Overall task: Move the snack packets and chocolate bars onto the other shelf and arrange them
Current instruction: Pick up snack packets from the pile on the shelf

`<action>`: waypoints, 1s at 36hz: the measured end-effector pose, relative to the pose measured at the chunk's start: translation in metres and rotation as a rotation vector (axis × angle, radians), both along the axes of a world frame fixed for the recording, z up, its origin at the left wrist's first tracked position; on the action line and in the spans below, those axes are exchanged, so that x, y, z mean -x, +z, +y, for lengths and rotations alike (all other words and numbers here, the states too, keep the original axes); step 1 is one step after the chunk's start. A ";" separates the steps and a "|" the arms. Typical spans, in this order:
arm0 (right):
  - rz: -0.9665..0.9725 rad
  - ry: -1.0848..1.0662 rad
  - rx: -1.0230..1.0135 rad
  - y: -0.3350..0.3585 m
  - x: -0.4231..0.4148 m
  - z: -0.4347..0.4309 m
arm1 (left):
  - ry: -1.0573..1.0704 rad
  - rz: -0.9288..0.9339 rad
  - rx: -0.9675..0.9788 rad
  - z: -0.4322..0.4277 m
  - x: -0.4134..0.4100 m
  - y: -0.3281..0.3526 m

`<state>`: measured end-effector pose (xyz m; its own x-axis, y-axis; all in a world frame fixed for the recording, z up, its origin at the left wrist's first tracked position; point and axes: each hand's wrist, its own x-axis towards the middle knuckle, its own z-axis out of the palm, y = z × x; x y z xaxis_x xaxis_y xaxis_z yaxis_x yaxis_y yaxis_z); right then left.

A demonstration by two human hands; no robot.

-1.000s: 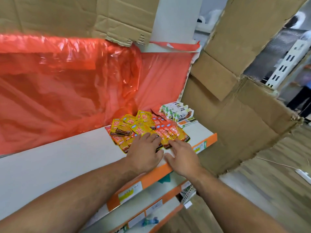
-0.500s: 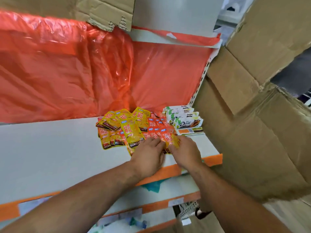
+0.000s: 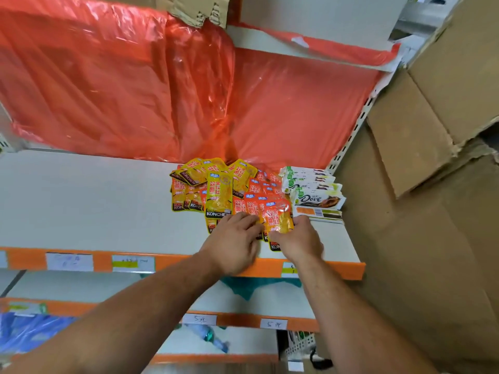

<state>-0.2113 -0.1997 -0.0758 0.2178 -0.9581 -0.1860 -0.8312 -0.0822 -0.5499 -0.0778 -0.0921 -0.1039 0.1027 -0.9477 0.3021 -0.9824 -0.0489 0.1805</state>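
Observation:
Several yellow snack packets (image 3: pixel 218 194) and red-orange snack packets (image 3: pixel 259 199) lie in an overlapping heap on the white shelf (image 3: pixel 94 209). To their right sits a stack of white Dove chocolate bars (image 3: pixel 314 191). My left hand (image 3: pixel 233 242) lies on the near edge of the heap, fingers curled over the packet ends. My right hand (image 3: pixel 297 240) pinches the lower end of one red-orange packet (image 3: pixel 278 215), which tilts up from the pile. The lower parts of the near packets are hidden under both hands.
Orange plastic sheeting (image 3: pixel 135 90) hangs behind the shelf. Cardboard (image 3: pixel 421 184) walls off the right side. The shelf's orange front edge (image 3: pixel 172 261) carries price labels. Lower shelves (image 3: pixel 243 300) hold a teal item and a bottle. A white shelf (image 3: pixel 310 31) sits overhead.
The view has swung left and closer to the shelf. My right hand has taken hold of a red-orange packet and raised its end; my left hand stays on the heap's near edge.

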 end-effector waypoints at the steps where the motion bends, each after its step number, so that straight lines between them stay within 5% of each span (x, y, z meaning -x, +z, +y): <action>1: -0.005 0.002 -0.005 0.000 0.000 0.000 | 0.001 -0.002 0.004 0.000 0.000 0.000; 15: -0.267 0.032 -0.103 -0.004 0.007 -0.006 | 0.041 0.021 -0.012 -0.003 0.002 -0.001; 23: -0.572 0.014 -0.223 0.000 0.012 -0.005 | 0.103 0.052 0.102 0.001 0.003 0.005; 29: -0.776 0.080 -0.321 0.021 0.007 0.018 | 0.431 0.745 0.177 0.008 0.011 0.041; 36: -0.766 0.183 -0.364 0.033 -0.024 0.058 | 0.546 1.150 0.136 0.036 -0.017 0.054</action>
<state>-0.1869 -0.1413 -0.0432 0.5529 -0.8055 -0.2132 -0.2120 0.1115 -0.9709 -0.0605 -0.0565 -0.0498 0.7326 -0.6684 -0.1287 -0.1159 -0.3088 0.9440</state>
